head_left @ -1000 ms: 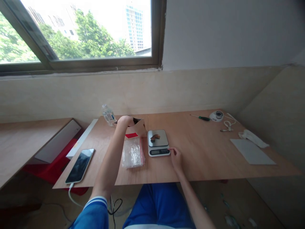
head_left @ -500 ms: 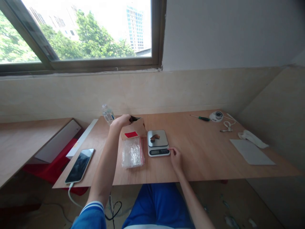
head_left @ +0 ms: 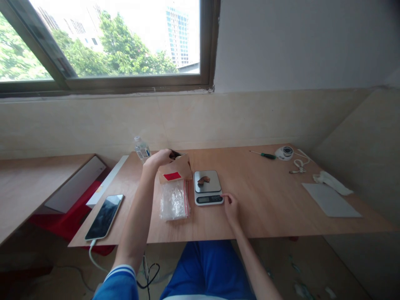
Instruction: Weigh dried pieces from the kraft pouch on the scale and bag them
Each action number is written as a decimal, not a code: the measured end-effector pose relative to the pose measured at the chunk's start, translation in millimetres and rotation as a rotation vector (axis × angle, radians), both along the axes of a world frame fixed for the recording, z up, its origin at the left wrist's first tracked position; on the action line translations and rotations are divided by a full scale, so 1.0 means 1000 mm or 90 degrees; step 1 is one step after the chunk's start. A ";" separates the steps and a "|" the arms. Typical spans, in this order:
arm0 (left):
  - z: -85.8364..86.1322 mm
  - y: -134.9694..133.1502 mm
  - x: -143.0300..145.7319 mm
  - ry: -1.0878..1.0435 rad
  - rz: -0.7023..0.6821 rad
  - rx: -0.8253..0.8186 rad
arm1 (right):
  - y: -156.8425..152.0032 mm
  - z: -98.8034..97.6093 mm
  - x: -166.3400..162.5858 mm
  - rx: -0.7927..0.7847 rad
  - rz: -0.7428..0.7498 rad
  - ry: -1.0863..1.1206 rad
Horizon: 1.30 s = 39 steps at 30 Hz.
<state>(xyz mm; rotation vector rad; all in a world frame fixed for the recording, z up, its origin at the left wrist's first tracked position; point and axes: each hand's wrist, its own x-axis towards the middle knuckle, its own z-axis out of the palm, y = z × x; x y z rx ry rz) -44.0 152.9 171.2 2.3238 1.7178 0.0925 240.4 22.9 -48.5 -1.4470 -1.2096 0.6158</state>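
My left hand point(head_left: 160, 158) reaches over the rim of a brown paper bag point(head_left: 179, 168) with a red label. Its fingers are bent into the bag's mouth by something dark, and their tips are hidden. Right of the bag, a digital kitchen scale point(head_left: 213, 187) carries a curved brown piece point(head_left: 203, 180) on its metal plate. With its index finger stretched out, my right hand point(head_left: 231, 207) touches the right end of the scale's button panel; the other fingers are curled and hold nothing. A stack of clear zip bags point(head_left: 175, 202) lies in front of the paper bag.
A phone point(head_left: 104, 217) with a plugged-in cable lies near the table's left edge. Behind my left hand stands a plastic bottle point(head_left: 142, 149). Toward the right are a screwdriver point(head_left: 268, 156), a dome camera point(head_left: 284, 153) with its cable, a white cloth point(head_left: 333, 182) and a grey sheet point(head_left: 331, 201).
My left hand has shifted very slightly at the bag's mouth. My right hand stays at the scale, and the brown piece lies as before.
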 end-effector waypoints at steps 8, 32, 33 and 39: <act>-0.008 0.009 -0.007 0.013 -0.016 -0.054 | 0.000 0.000 -0.001 0.000 0.003 0.009; 0.015 -0.032 -0.009 0.035 0.024 0.177 | 0.006 0.000 -0.001 0.009 0.003 0.009; 0.015 -0.033 -0.009 0.034 0.018 0.184 | 0.005 0.001 -0.001 0.008 0.003 0.008; 0.013 -0.036 -0.011 -0.006 0.016 0.211 | 0.004 0.003 -0.001 0.000 0.012 0.006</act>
